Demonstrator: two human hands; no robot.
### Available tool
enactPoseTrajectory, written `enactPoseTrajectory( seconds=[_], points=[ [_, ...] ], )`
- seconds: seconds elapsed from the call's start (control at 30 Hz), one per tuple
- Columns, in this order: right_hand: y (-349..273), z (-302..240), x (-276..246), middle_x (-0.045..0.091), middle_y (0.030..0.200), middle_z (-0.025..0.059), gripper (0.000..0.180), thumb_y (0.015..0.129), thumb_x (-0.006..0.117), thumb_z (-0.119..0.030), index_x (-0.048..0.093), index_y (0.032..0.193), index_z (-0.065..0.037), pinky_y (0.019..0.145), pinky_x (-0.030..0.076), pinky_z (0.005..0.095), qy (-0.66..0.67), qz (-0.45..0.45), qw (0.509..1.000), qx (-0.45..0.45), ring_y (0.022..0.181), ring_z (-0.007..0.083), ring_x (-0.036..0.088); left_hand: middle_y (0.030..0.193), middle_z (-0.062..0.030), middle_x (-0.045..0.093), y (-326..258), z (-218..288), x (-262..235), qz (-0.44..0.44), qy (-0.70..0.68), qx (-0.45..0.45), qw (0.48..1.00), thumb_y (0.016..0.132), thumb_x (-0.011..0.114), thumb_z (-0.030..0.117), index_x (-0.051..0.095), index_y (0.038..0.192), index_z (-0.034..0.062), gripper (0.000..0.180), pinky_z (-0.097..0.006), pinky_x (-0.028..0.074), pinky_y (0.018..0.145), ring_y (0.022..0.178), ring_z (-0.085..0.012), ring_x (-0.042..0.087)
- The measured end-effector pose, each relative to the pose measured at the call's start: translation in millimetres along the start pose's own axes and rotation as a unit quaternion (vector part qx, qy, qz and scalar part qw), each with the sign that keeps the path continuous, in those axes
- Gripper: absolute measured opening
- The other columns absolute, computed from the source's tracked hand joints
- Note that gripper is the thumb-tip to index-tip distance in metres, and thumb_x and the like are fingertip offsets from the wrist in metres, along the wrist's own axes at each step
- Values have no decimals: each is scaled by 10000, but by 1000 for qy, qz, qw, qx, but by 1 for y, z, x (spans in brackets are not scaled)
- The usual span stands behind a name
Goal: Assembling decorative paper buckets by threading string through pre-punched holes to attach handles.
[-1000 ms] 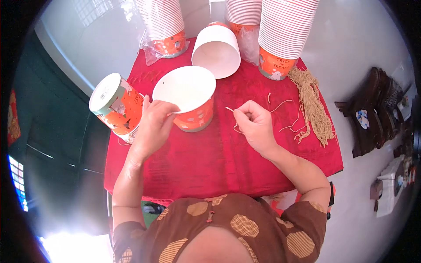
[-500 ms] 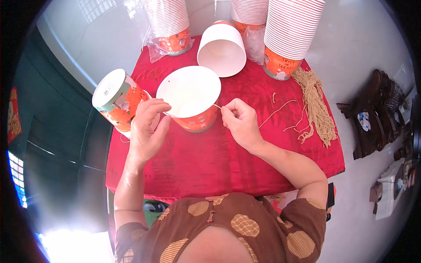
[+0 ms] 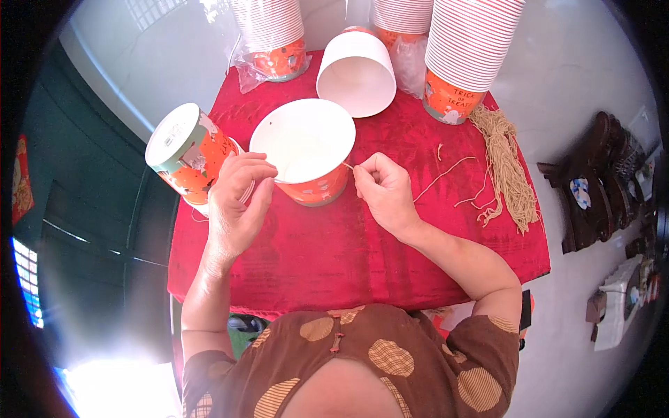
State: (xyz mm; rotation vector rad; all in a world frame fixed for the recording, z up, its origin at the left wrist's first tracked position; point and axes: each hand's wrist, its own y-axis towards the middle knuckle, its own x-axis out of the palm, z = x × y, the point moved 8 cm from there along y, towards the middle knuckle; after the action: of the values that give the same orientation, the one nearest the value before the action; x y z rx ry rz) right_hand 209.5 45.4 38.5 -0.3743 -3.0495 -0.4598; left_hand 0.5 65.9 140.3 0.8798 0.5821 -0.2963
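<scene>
A paper bucket (image 3: 311, 194), white inside with an orange printed outside, stands in front of me with its mouth tilted toward me. A small hole shows in its far left wall. My right hand (image 3: 385, 191) pinches a short end of tan cord (image 3: 348, 166) between thumb and forefinger, at the bucket's right side just under the rim. At the left, my left hand (image 3: 240, 198) is beside the bucket, its thumb and fingers apart. Its fingertips are at the rim; whether they touch is hard to tell. Behind that hand, an upside-down stack of orange buckets (image 3: 198, 164) leans.
All this is on a red cloth-covered table (image 3: 334, 268). Another bucket (image 3: 357, 82) lies on its side at the back. Tall nested bucket stacks (image 3: 470, 52) line the far edge, some in clear plastic. A bundle of tan cords (image 3: 509, 164) and loose strands lie right.
The whole view has shifted slightly. Both hands keep nearly the same places at the bucket, and the right still pinches the cord.
</scene>
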Motion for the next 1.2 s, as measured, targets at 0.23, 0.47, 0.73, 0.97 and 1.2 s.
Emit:
enactPoseTrajectory(
  seconds=[0.23,0.47,0.73,0.97,1.2],
  points=[
    [0,0,-2,510,627,-43,170,893,571,-36,503,738,-23,466,365,217,13,21,1000,-18,567,9,447,920,-126,641,1,1,4,-9,3,6,1000,804,602,-34,637,906,-5,112,-396,458,894,1033,-285,593],
    [3,1,2,524,638,-23,149,923,547,-45,510,778,-34,502,379,199,-6,5,1000,-2,575,26,482,918,-126,645,5,2,9,-16,-3,0,1000,807,609,-21,640,902,1,102,-430,430,946,1040,-281,598],
    [12,1,8,530,631,-18,144,889,564,-32,513,756,-13,483,382,232,-8,8,1000,-5,577,24,466,1018,-147,632,20,10,29,-129,61,-12,990,876,532,0,623,998,-19,154,-364,461,912,1071,-270,582],
    [15,2,11,538,644,-13,128,894,558,-39,519,776,-8,487,396,233,20,-8,1000,3,579,35,484,1137,-152,620,58,-7,70,-238,-5,10,971,912,508,72,527,1253,0,349,-346,462,914,1057,-246,591],
    [15,7,10,552,645,-2,120,895,551,-49,529,784,-8,501,402,236,31,-25,999,27,578,46,493,873,-175,684,53,-18,103,-365,-77,-120,920,829,553,80,666,988,-29,224,-343,505,759,826,-280,660]
  ],
)
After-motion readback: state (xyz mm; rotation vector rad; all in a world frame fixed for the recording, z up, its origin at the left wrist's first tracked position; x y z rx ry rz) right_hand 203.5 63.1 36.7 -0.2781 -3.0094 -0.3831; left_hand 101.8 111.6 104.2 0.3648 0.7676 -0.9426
